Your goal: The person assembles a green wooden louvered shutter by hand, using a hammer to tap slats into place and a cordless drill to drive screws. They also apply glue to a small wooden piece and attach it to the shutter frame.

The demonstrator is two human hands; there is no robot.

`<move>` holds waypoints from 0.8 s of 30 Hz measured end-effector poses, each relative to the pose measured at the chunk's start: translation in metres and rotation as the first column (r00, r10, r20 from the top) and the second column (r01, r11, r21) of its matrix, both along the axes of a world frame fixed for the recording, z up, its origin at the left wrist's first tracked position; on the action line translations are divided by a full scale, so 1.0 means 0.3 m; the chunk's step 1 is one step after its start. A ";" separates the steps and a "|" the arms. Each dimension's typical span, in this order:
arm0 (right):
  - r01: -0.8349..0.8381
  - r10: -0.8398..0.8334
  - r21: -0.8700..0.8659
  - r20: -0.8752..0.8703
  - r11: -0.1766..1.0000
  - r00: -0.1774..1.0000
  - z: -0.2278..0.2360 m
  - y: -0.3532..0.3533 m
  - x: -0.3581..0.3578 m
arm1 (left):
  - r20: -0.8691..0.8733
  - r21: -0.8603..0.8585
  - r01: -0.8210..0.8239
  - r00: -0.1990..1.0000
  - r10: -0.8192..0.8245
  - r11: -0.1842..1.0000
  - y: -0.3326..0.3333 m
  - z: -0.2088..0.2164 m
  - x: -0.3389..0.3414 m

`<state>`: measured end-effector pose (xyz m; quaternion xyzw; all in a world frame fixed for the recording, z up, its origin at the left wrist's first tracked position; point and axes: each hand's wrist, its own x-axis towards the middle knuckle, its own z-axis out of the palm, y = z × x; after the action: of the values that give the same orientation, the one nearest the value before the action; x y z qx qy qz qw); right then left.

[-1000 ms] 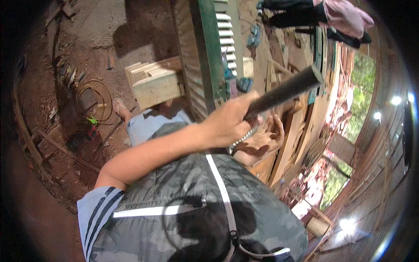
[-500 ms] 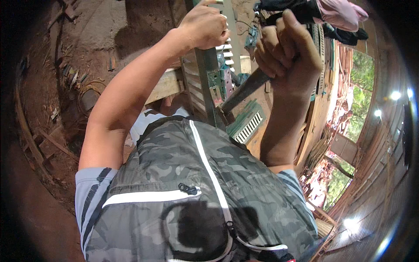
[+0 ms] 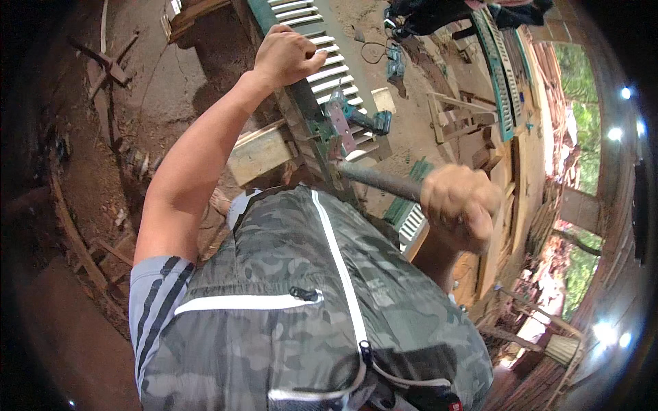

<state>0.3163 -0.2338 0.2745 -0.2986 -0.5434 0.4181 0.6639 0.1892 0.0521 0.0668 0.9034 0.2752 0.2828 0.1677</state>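
Observation:
A green louvred shutter [image 3: 334, 71] with pale slats stands in front of me. My left hand [image 3: 286, 57] is closed over its upper frame, fingers curled. My right hand [image 3: 462, 205] is wrapped round the long dark handle of a hammer [image 3: 384, 182]. The handle points left, its far end close to the shutter's near part. A pinkish metal plate with holes [image 3: 341, 128] sits at the shutter's edge, just above that end. Whether the hammer touches the metal cannot be made out. Beside the plate lies a teal cordless drill [image 3: 370, 121].
Another teal power tool [image 3: 395, 63] lies on the ground further off. More green shutters [image 3: 495, 75] lean at the right, near a person in dark clothes [image 3: 439, 15]. A wooden block [image 3: 260, 157] is left of the shutter; a small slatted panel [image 3: 411, 222] lies under my right arm.
My right hand has come down and toward me with the hammer, whose handle now lies flatter. My left hand has shifted slightly down-left in the view, still on the shutter, and my view has turned.

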 end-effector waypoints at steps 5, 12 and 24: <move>0.042 -0.044 -0.064 -0.034 0.997 0.998 -0.006 -0.016 0.010 | 0.488 -0.079 -0.053 0.869 0.085 0.995 -0.310 0.063 -0.127; 0.040 -0.046 -0.068 -0.096 0.997 0.994 -0.001 -0.079 0.126 | 0.369 -0.748 0.089 0.879 0.301 0.657 -0.605 -0.021 -0.221; 0.555 -0.706 -0.535 -0.115 0.637 0.699 -0.479 -0.002 0.281 | -0.135 -0.583 -0.636 0.689 0.712 0.506 -0.341 -0.457 -1.054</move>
<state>0.4005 -0.2344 0.1308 -0.5494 -0.1736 0.3139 0.7547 -0.1269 -0.0501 -0.0704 0.6058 0.6670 0.2802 0.3311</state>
